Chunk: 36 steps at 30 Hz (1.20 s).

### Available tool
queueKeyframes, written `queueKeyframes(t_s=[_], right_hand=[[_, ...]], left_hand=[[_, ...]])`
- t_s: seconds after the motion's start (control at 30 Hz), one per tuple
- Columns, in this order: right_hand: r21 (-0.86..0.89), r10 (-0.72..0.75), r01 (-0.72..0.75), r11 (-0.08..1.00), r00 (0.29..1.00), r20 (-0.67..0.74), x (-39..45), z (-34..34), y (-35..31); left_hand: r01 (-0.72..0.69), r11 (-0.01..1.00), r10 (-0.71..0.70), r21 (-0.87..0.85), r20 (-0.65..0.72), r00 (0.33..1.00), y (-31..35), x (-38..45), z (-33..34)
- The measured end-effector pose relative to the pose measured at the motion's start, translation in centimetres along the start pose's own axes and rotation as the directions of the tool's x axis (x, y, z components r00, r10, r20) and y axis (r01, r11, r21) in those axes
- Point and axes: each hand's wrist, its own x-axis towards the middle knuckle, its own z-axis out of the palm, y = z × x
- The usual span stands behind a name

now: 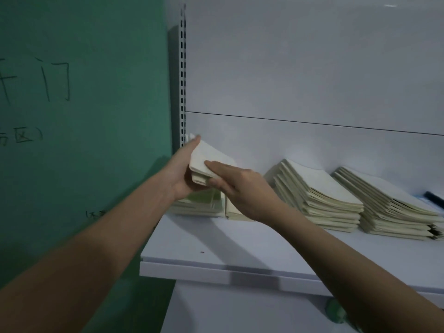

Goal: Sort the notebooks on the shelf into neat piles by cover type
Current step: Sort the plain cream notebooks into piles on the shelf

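Both my hands hold a small stack of cream-covered notebooks [209,157], lifted above the left end of the white shelf [216,246]. My left hand [182,169] grips its left edge, thumb along the top. My right hand [237,186] pinches its near right corner, thumb on the cover and fingers beneath. Under the hands lies a low pile with a greenish cover [199,203], and next to it another cream pile [234,211], mostly hidden. Two taller, slanted cream piles stand to the right, a middle pile [319,198] and a right pile [389,207].
A green wall with handwritten characters [72,116] borders the shelf on the left, beside a slotted metal upright [183,75]. A dark object [433,198] lies on the rightmost pile. The shelf's front strip is bare. A green item [335,313] sits below the shelf.
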Motion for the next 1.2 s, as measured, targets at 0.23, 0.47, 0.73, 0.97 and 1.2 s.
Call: queueKeyframes(t_s=[0.23,0.47,0.73,0.97,1.2], right_hand=[[0.633,0.569,-0.372,0.679,0.811,-0.134,-0.3,1.8,6.1],[-0.167,0.377,-0.347,0.923,0.901,0.213,-4.7,7.0,10.8],[0.044,0.468,-0.477,0.878,0.874,0.132,-2.4,3.7,12.8],[0.072,0.487,-0.482,0.873,0.868,-0.096,-0.7,0.9,13.9],[0.077,0.322,-0.320,0.944,0.947,-0.020,-1.4,0.9,13.2]], left_hand=[[-0.107,0.992,0.113,0.062,-0.090,0.990,-0.8,0.7,-1.4],[-0.178,0.978,0.189,0.106,-0.108,0.976,-0.5,1.0,-1.3],[-0.189,0.980,0.198,0.065,-0.178,0.964,-2.5,1.0,-0.8],[-0.229,0.970,0.243,0.084,-0.235,0.941,-2.7,1.0,1.0],[-0.248,0.967,0.255,0.064,-0.357,0.899,-2.1,0.2,3.0]])
